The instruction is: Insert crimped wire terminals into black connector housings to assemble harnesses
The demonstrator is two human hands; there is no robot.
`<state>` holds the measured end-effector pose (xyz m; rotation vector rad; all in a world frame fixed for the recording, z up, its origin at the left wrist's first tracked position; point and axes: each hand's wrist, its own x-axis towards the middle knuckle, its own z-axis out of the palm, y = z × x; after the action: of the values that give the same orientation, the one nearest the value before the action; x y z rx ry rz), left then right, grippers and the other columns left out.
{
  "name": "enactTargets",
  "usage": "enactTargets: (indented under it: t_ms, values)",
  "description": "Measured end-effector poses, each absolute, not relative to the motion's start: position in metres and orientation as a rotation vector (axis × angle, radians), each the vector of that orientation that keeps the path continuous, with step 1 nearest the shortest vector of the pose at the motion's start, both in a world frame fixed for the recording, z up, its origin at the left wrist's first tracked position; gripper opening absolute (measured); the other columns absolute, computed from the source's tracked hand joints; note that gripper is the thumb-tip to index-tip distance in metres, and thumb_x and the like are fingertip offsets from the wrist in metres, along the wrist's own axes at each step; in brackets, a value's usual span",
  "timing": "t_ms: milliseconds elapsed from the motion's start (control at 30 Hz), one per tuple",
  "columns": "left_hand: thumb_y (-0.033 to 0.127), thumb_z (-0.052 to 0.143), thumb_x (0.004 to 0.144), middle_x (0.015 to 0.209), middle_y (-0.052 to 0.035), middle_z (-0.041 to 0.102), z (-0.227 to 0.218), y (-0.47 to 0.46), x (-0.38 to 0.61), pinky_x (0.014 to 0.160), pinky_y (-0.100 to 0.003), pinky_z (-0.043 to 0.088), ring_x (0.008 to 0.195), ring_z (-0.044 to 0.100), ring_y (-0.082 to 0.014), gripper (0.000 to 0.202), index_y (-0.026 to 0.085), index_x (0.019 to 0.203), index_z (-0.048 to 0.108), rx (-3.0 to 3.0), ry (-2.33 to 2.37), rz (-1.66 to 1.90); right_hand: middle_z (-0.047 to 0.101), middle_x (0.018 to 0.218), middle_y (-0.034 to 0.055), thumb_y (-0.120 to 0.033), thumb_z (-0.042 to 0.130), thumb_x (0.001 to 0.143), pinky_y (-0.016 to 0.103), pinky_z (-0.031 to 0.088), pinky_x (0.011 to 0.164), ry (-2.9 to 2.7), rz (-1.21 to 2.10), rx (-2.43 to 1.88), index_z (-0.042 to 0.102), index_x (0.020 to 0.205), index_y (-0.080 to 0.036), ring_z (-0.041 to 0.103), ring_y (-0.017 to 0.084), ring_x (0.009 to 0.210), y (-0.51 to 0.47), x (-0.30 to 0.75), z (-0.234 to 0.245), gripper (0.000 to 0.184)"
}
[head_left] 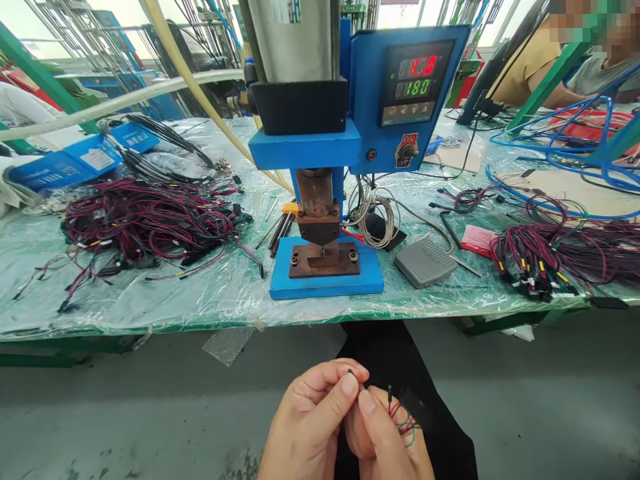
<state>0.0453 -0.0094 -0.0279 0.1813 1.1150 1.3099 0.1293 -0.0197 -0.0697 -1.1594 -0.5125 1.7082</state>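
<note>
Below the table's front edge, my left hand (320, 413) is closed, its thumb and forefinger pinching a tiny dark piece that looks like a wire's end. My right hand (387, 433) pinches right beside it, its thumb and fingertips closed on the same wire. Red, green and black wires (407, 423) of this wire harness come out by the right hand, with a small black connector (390, 395) and a flat black part (417, 408). The fingertips hide most of the pinched piece. Ahead stands a blue press (327, 287) with a brown metal die (324, 261).
A tangled pile of wire harnesses (150, 217) lies on the left of the plastic-covered table (200, 313); another bundle (550, 257) lies at right. A grey foot pedal (425, 261) sits beside the press. A control box (400, 100) shows lit digits. Another person (535, 67) sits across, back right.
</note>
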Motion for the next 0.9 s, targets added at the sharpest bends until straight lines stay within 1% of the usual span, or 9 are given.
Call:
enactTargets:
  t_ms: [100, 167, 233, 367, 467, 633, 733, 800, 900]
  values:
    - [0.038, 0.095, 0.064, 0.084, -0.0038, 0.074, -0.025, -0.006, 0.044, 0.072, -0.025, 0.056, 0.073, 0.065, -0.0143, 0.028, 0.017, 0.078, 0.082, 0.179, 1.124, 1.322, 0.030, 0.051, -0.0073, -0.059, 0.075, 0.081, 0.028, 0.028, 0.049, -0.529, 1.720, -1.112, 0.037, 0.053, -0.024, 0.028, 0.011, 0.050, -0.017, 0.129, -0.076, 0.058]
    - [0.039, 0.095, 0.064, 0.084, -0.0036, 0.074, -0.023, -0.003, 0.042, 0.073, -0.025, 0.056, 0.073, 0.065, -0.0144, 0.029, 0.017, 0.078, 0.082, 0.198, 1.147, 1.302, 0.033, 0.052, -0.0071, -0.058, 0.075, 0.081, 0.027, 0.030, 0.048, -0.509, 1.734, -1.105, 0.038, 0.055, -0.024, 0.030, 0.011, 0.050, -0.015, 0.130, -0.082, 0.057]
    - [0.039, 0.094, 0.066, 0.085, -0.0039, 0.074, -0.021, 0.000, 0.042, 0.073, -0.025, 0.056, 0.074, 0.066, -0.0149, 0.029, 0.017, 0.080, 0.081, 0.232, 1.184, 1.274, 0.034, 0.052, -0.0070, -0.057, 0.074, 0.083, 0.025, 0.030, 0.046, -0.510, 1.761, -1.069, 0.038, 0.056, -0.024, 0.031, 0.011, 0.049, -0.013, 0.131, -0.088, 0.056]
    - [0.040, 0.093, 0.067, 0.090, -0.0051, 0.077, -0.020, 0.003, 0.043, 0.076, -0.026, 0.056, 0.077, 0.068, -0.0161, 0.031, 0.018, 0.084, 0.080, 0.250, 1.217, 1.239, 0.030, 0.050, -0.0083, -0.057, 0.072, 0.085, 0.024, 0.025, 0.042, -0.557, 1.836, -0.958, 0.035, 0.056, -0.024, 0.026, 0.009, 0.047, -0.009, 0.134, -0.093, 0.057]
    - [0.043, 0.093, 0.066, 0.086, -0.0056, 0.077, -0.019, 0.004, 0.043, 0.076, -0.027, 0.056, 0.078, 0.069, -0.0180, 0.033, 0.018, 0.083, 0.080, 0.265, 1.200, 1.220, 0.029, 0.051, -0.0091, -0.057, 0.074, 0.083, 0.023, 0.023, 0.044, -0.521, 1.851, -0.964, 0.036, 0.058, -0.024, 0.023, 0.008, 0.048, -0.006, 0.137, -0.092, 0.057]
    - [0.041, 0.093, 0.068, 0.085, -0.0042, 0.077, -0.016, 0.004, 0.042, 0.075, -0.027, 0.056, 0.078, 0.068, -0.0170, 0.029, 0.018, 0.080, 0.079, 0.303, 1.162, 1.227, 0.031, 0.048, -0.0102, -0.063, 0.079, 0.076, 0.022, 0.019, 0.043, -0.474, 1.919, -0.952, 0.040, 0.061, -0.024, 0.022, 0.007, 0.045, -0.004, 0.137, -0.088, 0.057]
    - [0.040, 0.093, 0.067, 0.085, -0.0039, 0.078, -0.016, 0.006, 0.040, 0.075, -0.025, 0.056, 0.077, 0.068, -0.0159, 0.028, 0.019, 0.079, 0.079, 0.324, 1.165, 1.238, 0.030, 0.049, -0.0109, -0.062, 0.079, 0.077, 0.022, 0.015, 0.045, -0.442, 1.917, -0.943, 0.044, 0.063, -0.022, 0.020, 0.005, 0.046, -0.003, 0.137, -0.080, 0.055]
    - [0.042, 0.092, 0.069, 0.089, -0.0050, 0.079, -0.017, 0.006, 0.038, 0.078, -0.025, 0.056, 0.082, 0.070, -0.0169, 0.029, 0.020, 0.083, 0.080, 0.351, 1.173, 1.233, 0.030, 0.049, -0.0112, -0.060, 0.080, 0.078, 0.021, 0.014, 0.045, -0.455, 1.944, -0.880, 0.042, 0.061, -0.021, 0.019, 0.004, 0.045, 0.002, 0.139, -0.072, 0.057]
    - [0.049, 0.087, 0.075, 0.103, -0.0076, 0.080, -0.026, 0.004, 0.036, 0.092, -0.028, 0.055, 0.101, 0.071, -0.0220, 0.038, 0.022, 0.102, 0.080, 0.461, 1.166, 1.218, 0.029, 0.046, -0.0118, -0.060, 0.081, 0.076, 0.019, 0.014, 0.040, -0.458, 2.039, -0.699, 0.036, 0.057, -0.022, 0.017, 0.002, 0.040, 0.016, 0.148, -0.062, 0.063]
